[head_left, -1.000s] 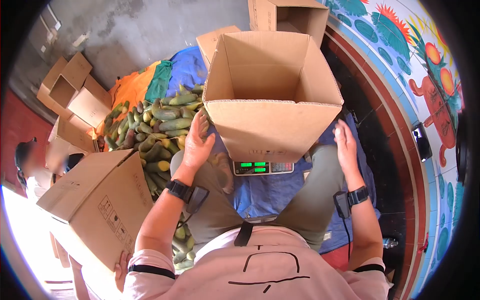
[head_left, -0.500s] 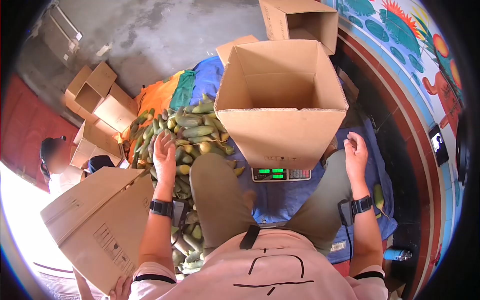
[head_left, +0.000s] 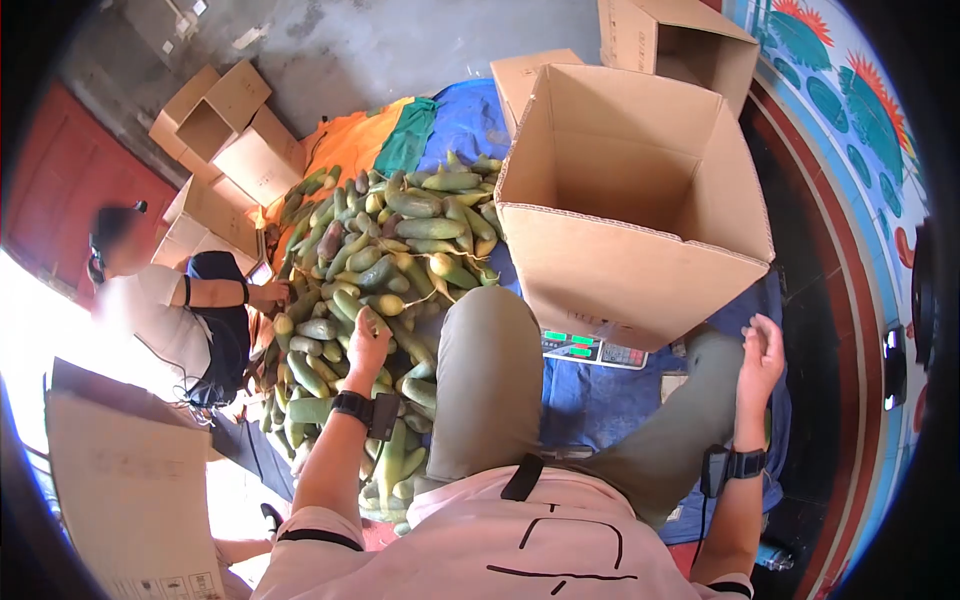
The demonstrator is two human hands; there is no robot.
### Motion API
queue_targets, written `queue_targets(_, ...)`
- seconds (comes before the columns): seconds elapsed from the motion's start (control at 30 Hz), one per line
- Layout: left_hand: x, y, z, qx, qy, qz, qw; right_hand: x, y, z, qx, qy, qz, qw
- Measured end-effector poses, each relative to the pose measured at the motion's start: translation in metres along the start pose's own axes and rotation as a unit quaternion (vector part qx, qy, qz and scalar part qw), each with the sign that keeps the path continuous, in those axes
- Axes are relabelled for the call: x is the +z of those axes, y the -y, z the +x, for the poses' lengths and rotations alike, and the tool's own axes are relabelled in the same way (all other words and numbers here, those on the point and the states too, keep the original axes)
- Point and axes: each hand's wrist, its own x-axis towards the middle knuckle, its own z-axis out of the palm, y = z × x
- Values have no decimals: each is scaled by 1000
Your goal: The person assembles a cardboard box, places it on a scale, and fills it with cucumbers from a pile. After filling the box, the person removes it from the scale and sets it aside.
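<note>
An open, upright cardboard box [head_left: 630,270] stands on a digital scale [head_left: 590,349] with lit green displays, in front of my knees. Its inside looks bare where it shows. My left hand [head_left: 369,345] hovers over the near part of a large heap of green radishes [head_left: 420,228], fingers curled upward; whether it touches one is not clear. To the right of the box, above my right knee, my right hand [head_left: 762,355] is held up with its fingers apart and nothing in it.
At left a person [head_left: 175,315] crouches by the heap, one hand at its edge. Another cardboard box [head_left: 140,490] is at the lower left, beside a partly seen person. Empty boxes [head_left: 262,160] lie at back left, another [head_left: 690,50] at back right. A blue tarp [head_left: 580,405] covers the floor.
The view has turned left, showing more of the heap and the crouching person. My left hand has lowered over the radishes. The lower-left box has moved away from my left arm.
</note>
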Motion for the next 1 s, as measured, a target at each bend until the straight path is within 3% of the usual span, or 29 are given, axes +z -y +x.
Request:
queue_targets(0.27,37,78,-31,-109,42,64,991,-17,-10,1,1,12,-22,1000)
queue_targets(0.33,43,88,-38,-129,101,104,981,-14,-3,0,11,11,-33,999)
queue_targets(0.37,47,94,-42,-176,134,58,973,-14,-3,0,9,11,-51,999)
queue_targets(0.47,65,111,-57,-125,128,122,976,-12,6,-1,15,12,-76,997)
queue_targets(0.67,88,107,-66,-204,205,108,951,-12,5,1,33,20,-98,994)
queue_targets(0.77,101,112,-72,-143,183,168,958,-14,3,3,37,26,-121,992)
queue_targets(1.0,97,101,-67,-158,217,225,936,-13,2,4,19,46,-156,986)
